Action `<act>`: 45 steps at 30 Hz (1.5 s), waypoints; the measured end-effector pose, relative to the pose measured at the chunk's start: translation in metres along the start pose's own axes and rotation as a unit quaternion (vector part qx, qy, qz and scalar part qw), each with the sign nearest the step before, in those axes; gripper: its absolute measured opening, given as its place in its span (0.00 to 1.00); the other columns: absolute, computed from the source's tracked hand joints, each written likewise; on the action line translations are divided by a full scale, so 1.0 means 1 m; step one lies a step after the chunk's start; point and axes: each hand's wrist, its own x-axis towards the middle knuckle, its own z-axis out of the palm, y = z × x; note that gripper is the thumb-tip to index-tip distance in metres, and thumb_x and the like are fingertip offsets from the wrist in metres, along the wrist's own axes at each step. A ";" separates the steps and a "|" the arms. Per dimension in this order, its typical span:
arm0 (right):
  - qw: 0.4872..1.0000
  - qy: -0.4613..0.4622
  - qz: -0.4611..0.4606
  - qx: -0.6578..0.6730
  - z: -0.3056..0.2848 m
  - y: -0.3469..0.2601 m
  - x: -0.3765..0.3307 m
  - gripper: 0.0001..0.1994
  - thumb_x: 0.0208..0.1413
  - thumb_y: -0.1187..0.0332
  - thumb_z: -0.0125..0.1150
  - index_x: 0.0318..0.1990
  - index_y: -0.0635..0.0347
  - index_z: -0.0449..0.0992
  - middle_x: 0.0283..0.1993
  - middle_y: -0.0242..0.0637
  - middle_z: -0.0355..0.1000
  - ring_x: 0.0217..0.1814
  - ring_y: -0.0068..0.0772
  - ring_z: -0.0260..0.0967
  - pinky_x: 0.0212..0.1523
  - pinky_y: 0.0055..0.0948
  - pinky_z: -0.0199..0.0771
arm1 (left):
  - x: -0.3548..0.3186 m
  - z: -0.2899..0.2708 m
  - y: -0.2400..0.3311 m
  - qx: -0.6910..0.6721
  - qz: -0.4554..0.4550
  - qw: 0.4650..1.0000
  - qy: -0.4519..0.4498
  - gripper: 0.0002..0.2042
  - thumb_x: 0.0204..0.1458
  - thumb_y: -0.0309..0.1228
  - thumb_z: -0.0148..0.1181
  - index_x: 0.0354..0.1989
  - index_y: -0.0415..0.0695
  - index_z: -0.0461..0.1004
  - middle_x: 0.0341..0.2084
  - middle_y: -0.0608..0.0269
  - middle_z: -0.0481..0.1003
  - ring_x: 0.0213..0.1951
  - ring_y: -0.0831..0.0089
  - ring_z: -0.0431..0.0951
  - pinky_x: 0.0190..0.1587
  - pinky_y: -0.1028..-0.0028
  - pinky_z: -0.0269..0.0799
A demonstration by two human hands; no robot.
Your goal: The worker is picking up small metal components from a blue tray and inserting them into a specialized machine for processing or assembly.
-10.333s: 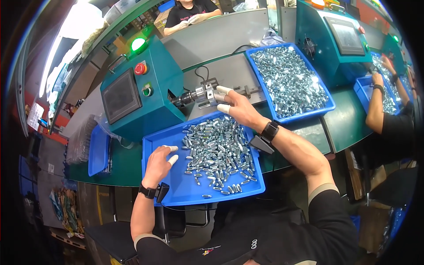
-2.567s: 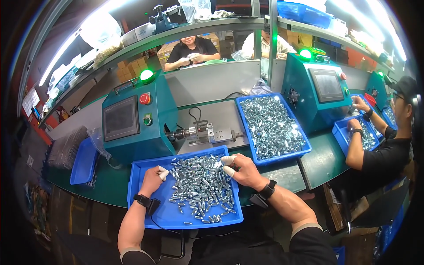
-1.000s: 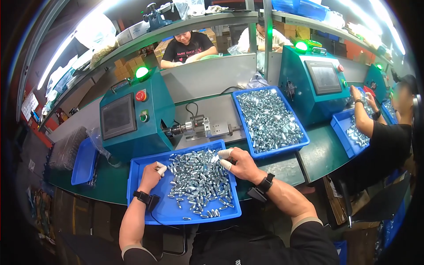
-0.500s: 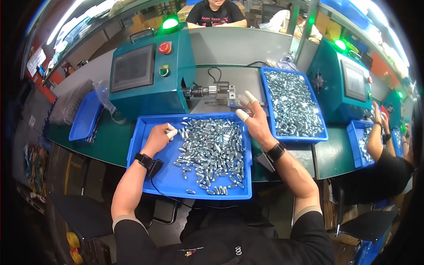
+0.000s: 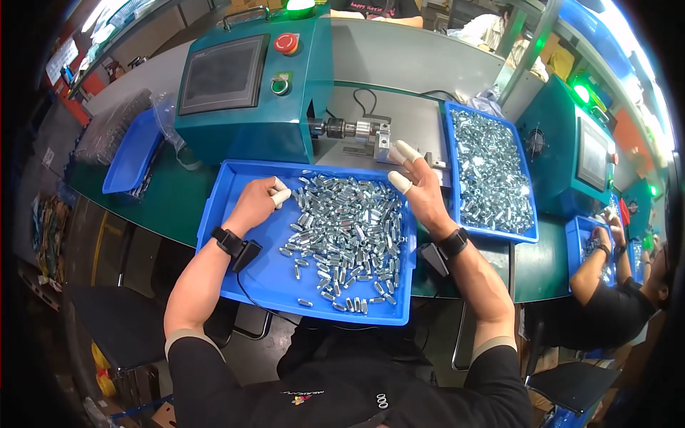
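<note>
My left hand is above the left side of a blue tray, its fingers curled and pressed together in a pinch. Whatever they hold, if anything, is hidden. Pale finger cots cover some fingertips on both hands. A heap of small shiny metal hex parts lies in the tray beside that hand. My right hand is over the tray's far right corner, thumb and fingers apart, nothing visible between them. Its fingertips reach close to a metal clamping fixture, in line with the chuck of a green machine.
A second blue tray full of similar parts stands to the right. The machine carries a dark screen and a red stop button. At far left lies another blue tray. A co-worker's arm shows at the right, by another green machine.
The view has shifted, so the machine and trays appear moved. My left hand keeps its pinch above the tray, and my right hand stays spread near the fixture.
</note>
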 end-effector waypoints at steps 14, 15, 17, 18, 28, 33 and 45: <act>1.000 -0.006 0.016 0.004 0.008 0.000 0.008 0.37 0.67 0.70 0.65 0.80 0.66 0.56 0.78 0.52 0.63 0.81 0.42 0.61 0.77 0.40 0.62 | 0.001 0.000 0.002 0.007 -0.006 1.000 0.002 0.10 0.62 0.35 0.69 0.37 0.39 0.82 0.24 0.63 0.81 0.28 0.76 0.79 0.33 0.71 0.72; 1.000 -0.002 0.012 0.000 0.009 0.000 0.008 0.37 0.67 0.70 0.66 0.80 0.66 0.56 0.78 0.52 0.63 0.80 0.42 0.61 0.77 0.40 0.62 | 0.001 -0.001 0.001 0.006 -0.010 1.000 0.001 0.10 0.62 0.35 0.69 0.37 0.39 0.82 0.24 0.63 0.81 0.28 0.76 0.79 0.33 0.71 0.72; 1.000 -0.001 0.012 0.005 0.010 0.001 0.008 0.37 0.66 0.70 0.66 0.80 0.65 0.56 0.78 0.52 0.64 0.80 0.42 0.62 0.76 0.40 0.63 | 0.001 -0.001 0.001 0.003 -0.009 1.000 0.002 0.10 0.62 0.34 0.69 0.37 0.39 0.82 0.24 0.63 0.81 0.28 0.76 0.79 0.33 0.70 0.72; 1.000 0.000 0.008 0.008 0.010 0.002 0.008 0.37 0.66 0.70 0.66 0.79 0.65 0.57 0.78 0.51 0.64 0.80 0.42 0.62 0.76 0.40 0.63 | 0.000 -0.001 0.002 0.002 -0.009 1.000 0.002 0.10 0.62 0.34 0.68 0.38 0.39 0.82 0.24 0.63 0.81 0.28 0.76 0.79 0.33 0.70 0.72; 1.000 -0.001 0.002 0.001 0.007 0.004 0.007 0.37 0.65 0.69 0.67 0.79 0.63 0.59 0.78 0.45 0.66 0.78 0.41 0.65 0.71 0.37 0.68 | 0.000 -0.002 0.001 0.001 -0.026 1.000 -0.004 0.09 0.63 0.33 0.68 0.38 0.39 0.83 0.25 0.62 0.82 0.28 0.75 0.79 0.33 0.70 0.72; 1.000 -0.002 0.002 -0.023 0.007 0.002 0.008 0.37 0.64 0.68 0.67 0.79 0.62 0.59 0.77 0.45 0.66 0.77 0.40 0.66 0.70 0.37 0.68 | -0.001 -0.001 0.005 -0.006 -0.018 1.000 -0.006 0.08 0.63 0.32 0.67 0.37 0.39 0.81 0.24 0.66 0.79 0.28 0.79 0.76 0.31 0.73 0.69; 0.999 0.023 -0.016 -0.040 0.001 0.009 0.000 0.36 0.67 0.67 0.65 0.79 0.63 0.59 0.75 0.47 0.68 0.75 0.41 0.68 0.68 0.37 0.71 | -0.012 -0.001 0.013 0.043 0.065 0.997 0.015 0.08 0.62 0.32 0.68 0.43 0.41 0.82 0.24 0.65 0.78 0.28 0.72 0.75 0.33 0.67 0.70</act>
